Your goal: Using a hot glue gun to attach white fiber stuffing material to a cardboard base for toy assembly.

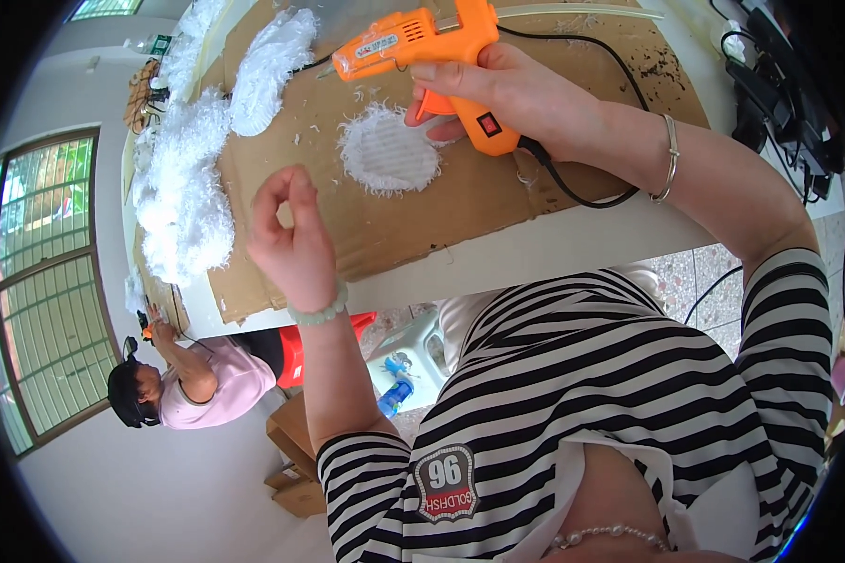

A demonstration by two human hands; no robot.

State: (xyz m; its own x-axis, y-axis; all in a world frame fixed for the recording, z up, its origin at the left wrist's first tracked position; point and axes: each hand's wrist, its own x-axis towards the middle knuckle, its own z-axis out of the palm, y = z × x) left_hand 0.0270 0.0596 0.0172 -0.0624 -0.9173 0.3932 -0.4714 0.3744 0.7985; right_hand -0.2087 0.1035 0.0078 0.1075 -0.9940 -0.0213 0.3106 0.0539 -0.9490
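My right hand (526, 103) is wrapped round the handle of an orange hot glue gun (385, 49). The gun's nozzle points left over the cardboard, and a pale glue stick (573, 9) runs out behind it. Below the gun lies a round white fuzzy pad (390, 155) with a ribbed, bare-looking middle and a shaggy edge. To the left of the pad, my left hand (296, 235) is raised above the cardboard's near edge. Its thumb and fingers curl together in a pinch; anything between the tips is too small to make out.
A brown cardboard sheet (498, 202) covers the white table (573, 239). Fluffy white pieces (183, 206) are heaped at its left, with another white piece (272, 70) nearby. The gun's black cord (591, 202) loops rightward. A co-worker (216, 380) in pink works at far left. A stool (413, 361) stands below.
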